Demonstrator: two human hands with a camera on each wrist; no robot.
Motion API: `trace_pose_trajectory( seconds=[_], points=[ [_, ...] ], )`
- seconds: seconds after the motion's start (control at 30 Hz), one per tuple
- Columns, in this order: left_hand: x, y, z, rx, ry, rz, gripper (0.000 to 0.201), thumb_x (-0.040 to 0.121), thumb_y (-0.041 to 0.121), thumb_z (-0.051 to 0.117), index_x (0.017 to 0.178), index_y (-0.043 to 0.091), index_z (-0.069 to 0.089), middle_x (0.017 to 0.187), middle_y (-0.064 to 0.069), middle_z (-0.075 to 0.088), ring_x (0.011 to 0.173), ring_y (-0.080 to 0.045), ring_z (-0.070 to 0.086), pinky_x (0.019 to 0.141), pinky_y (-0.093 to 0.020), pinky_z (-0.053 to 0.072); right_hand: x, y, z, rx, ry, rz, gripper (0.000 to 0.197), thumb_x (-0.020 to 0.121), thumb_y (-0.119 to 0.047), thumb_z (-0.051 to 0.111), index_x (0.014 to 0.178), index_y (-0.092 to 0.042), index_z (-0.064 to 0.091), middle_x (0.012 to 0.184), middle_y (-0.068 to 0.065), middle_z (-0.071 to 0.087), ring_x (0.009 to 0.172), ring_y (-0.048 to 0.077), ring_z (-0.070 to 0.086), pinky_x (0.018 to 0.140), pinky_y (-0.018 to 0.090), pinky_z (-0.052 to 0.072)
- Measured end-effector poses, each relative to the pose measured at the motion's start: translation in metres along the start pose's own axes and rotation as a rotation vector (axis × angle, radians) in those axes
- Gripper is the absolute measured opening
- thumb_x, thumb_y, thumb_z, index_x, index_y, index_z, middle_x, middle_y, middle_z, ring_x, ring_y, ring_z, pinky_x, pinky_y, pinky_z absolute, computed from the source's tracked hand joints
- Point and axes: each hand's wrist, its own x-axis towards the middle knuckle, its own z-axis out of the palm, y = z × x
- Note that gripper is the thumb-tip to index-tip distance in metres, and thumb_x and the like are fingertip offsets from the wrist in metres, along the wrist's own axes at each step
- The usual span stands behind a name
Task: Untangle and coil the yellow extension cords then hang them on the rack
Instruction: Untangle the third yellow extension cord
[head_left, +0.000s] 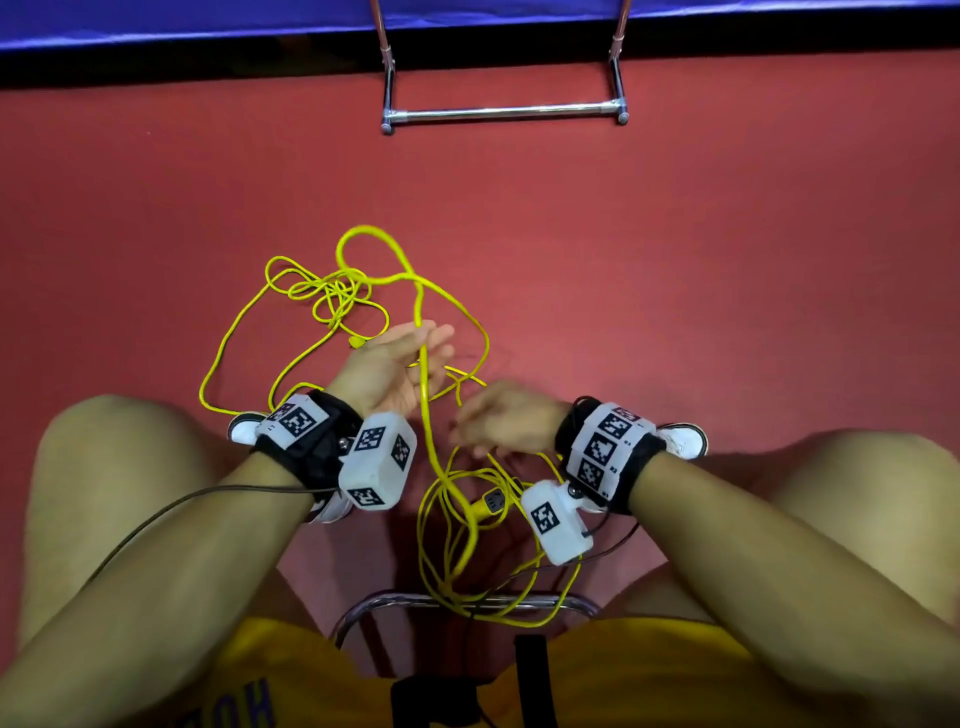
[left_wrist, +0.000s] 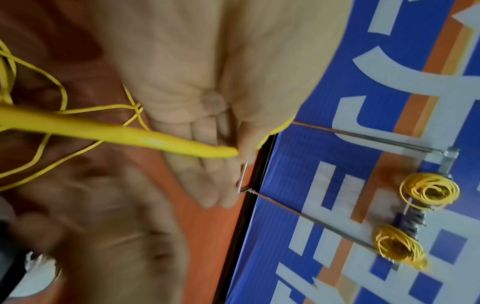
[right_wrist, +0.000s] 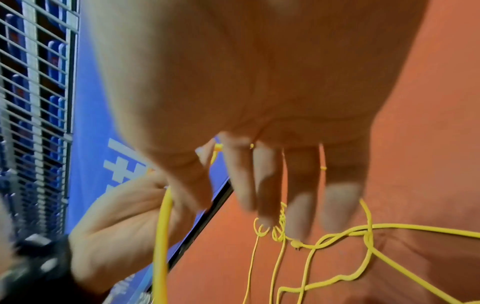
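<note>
A thick yellow extension cord (head_left: 427, 415) rises from a loose pile between my feet, crosses my left hand (head_left: 415, 358) and loops out over the red floor. In the left wrist view my thumb pins this cord (left_wrist: 103, 127) against my fingers (left_wrist: 207, 181). A thinner yellow cord (head_left: 332, 296) lies knotted in a tangle to the far left. My right hand (head_left: 483, 426) hovers beside the left with its fingers (right_wrist: 298, 205) straight and spread above thin strands (right_wrist: 324, 240), holding nothing. On the rack (left_wrist: 363, 135), two yellow coils (left_wrist: 428, 189) hang.
The rack's chrome foot bar (head_left: 504, 111) stands ahead by a blue banner (head_left: 208, 21). A yellow socket end (head_left: 491, 504) lies in the pile between my feet. My white shoes (head_left: 244, 428) flank the cords. A chrome stool ring (head_left: 457, 603) sits under me.
</note>
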Motion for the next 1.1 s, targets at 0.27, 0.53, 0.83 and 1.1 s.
trace_pose_trajectory(
  seconds=[0.27,0.53,0.83,1.1],
  points=[
    [-0.020,-0.024,0.006,0.348,-0.165,-0.063,0.014,0.091,-0.004,0.060,0.104,0.001,0.059,0.083,-0.014,0.075,0.071,-0.026,0.075,0.057,-0.037,0.060,0.021,0.002,-0.034,0.277,0.722,-0.237,0.065,0.079,-0.017,0.060,0.140,-0.030,0.041,0.125,0.004,0.060,0.076,0.020,0.061,0.074,0.036,0.049],
    [-0.010,-0.026,-0.002,0.337,0.012,0.038,0.011,0.089,-0.007,0.064,0.094,0.002,0.060,0.082,-0.014,0.073,0.077,-0.030,0.073,0.059,-0.040,0.061,0.010,-0.007,-0.028,0.221,0.551,-0.402,0.010,0.092,-0.015,0.060,0.093,-0.023,0.055,0.073,0.008,0.062,0.057,0.005,0.052,0.058,0.029,0.043],
    [0.010,0.016,-0.032,0.079,0.407,0.333,0.027,0.093,-0.006,0.054,0.080,0.017,0.050,0.074,-0.004,0.063,0.052,-0.011,0.062,0.048,-0.029,0.051,-0.012,0.013,-0.086,-0.552,0.249,0.226,0.025,0.095,-0.008,0.048,0.104,-0.001,0.070,0.100,0.014,0.072,0.090,0.025,0.068,0.080,0.033,0.054],
    [-0.025,0.013,-0.026,0.199,-0.034,-0.050,0.017,0.068,0.009,0.045,0.079,0.008,0.057,0.081,-0.018,0.070,0.045,-0.014,0.035,0.049,-0.022,0.025,-0.006,-0.005,-0.103,-0.010,1.188,-0.384,0.051,0.069,-0.009,0.057,0.118,-0.002,0.065,0.120,0.005,0.059,0.111,0.030,0.060,0.097,0.038,0.048]
  ],
)
